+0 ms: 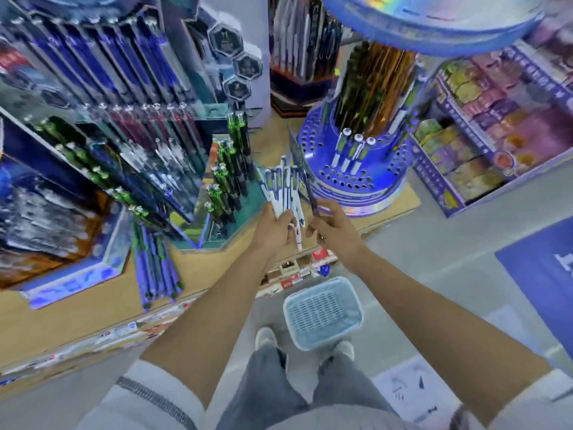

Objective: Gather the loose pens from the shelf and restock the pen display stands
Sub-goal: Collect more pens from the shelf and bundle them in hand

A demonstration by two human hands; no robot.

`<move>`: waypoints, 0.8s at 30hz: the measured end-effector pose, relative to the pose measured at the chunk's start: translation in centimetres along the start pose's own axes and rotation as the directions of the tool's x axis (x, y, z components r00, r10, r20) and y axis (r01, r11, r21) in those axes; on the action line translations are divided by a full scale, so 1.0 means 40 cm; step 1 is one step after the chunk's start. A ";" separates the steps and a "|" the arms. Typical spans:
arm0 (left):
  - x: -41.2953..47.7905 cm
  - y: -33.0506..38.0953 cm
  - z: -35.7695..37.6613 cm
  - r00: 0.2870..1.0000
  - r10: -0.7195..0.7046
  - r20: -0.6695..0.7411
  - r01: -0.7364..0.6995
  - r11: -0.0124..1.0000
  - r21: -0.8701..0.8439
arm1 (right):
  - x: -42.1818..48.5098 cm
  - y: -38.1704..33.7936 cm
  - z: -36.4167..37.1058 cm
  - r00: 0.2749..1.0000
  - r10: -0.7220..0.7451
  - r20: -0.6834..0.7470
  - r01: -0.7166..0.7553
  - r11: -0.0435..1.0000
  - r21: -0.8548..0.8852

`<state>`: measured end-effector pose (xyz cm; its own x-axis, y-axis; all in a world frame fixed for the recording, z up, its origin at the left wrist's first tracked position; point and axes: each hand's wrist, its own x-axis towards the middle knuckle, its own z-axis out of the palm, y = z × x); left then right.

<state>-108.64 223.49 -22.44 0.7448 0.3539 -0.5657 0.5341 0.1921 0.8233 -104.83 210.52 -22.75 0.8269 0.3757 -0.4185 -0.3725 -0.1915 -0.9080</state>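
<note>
While the left hand (277, 223) holds a fanned bunch of white and blue plastic pens (283, 189) over the tan shelf (198, 268), the right hand (329, 226) pinches one dark thin pen (305, 181), tip up. I think restocking is under way. Next, that pen needs a free hole in the round blue stand (353, 178) just behind.

the white pens (283, 193) you're holding look like smooth glossy plastic, same for the dark pen (305, 178). the round blue stand (347, 197) is shiny plastic with a holographic foil rim, the shelf top (192, 274) is matt wood-look, and the basket (322, 308) is matt perforated plastic.
</note>
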 end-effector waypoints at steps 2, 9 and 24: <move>0.017 0.004 0.015 0.999 0.012 -0.052 -0.011 1.000 0.023 | 0.018 -0.006 -0.007 0.999 0.006 0.042 -0.005 1.000 -0.029; 0.059 0.016 0.037 0.958 0.248 -0.147 -0.193 0.930 0.312 | 0.077 -0.033 -0.015 0.995 0.055 0.088 -0.051 0.998 -0.042; 0.055 -0.006 -0.048 0.950 0.311 -0.017 -0.253 0.802 0.542 | 0.138 -0.040 0.044 0.994 0.101 0.047 -0.102 0.995 0.012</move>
<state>-107.88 226.00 -23.79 0.8672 0.4115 -0.2803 0.4562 -0.4314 0.7783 -100.41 214.50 -23.64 0.7643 0.3962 -0.5089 -0.4601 -0.2180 -0.8607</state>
